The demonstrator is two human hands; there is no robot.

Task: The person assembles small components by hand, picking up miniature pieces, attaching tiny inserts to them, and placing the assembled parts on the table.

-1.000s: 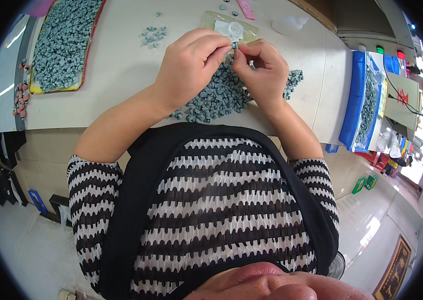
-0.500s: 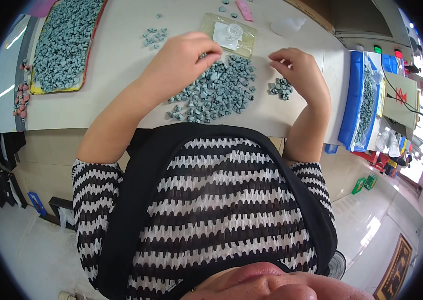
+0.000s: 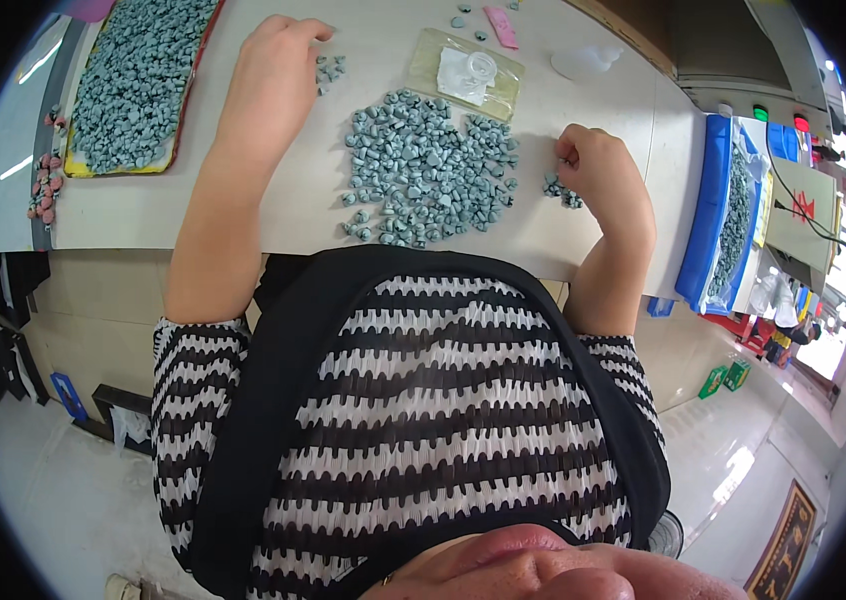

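A broad pile of small grey-green stone-like pieces with dark patches (image 3: 428, 165) is spread on the table in front of me. Left of it, my left hand (image 3: 278, 65) is over the table beside a small cluster of the same pieces (image 3: 331, 68), partly covering it. Its fingers are curled, and whatever they hold is hidden. Right of the pile, my right hand (image 3: 595, 160) is closed, its bent fingertips just above another small cluster (image 3: 565, 192). Whether a piece is between those fingertips is too small to tell.
A shallow tray heaped with similar pieces (image 3: 138, 90) lies at the far left, with pinkish round pieces (image 3: 46, 188) beside it. Behind the pile are a translucent yellowish tray (image 3: 428, 65) and a pink packet (image 3: 502, 27). A blue bin (image 3: 708, 210) stands at right.
My left hand has moved left and away from the main pile to the small left cluster. My right hand has lowered toward the right cluster, and its fingers have closed.
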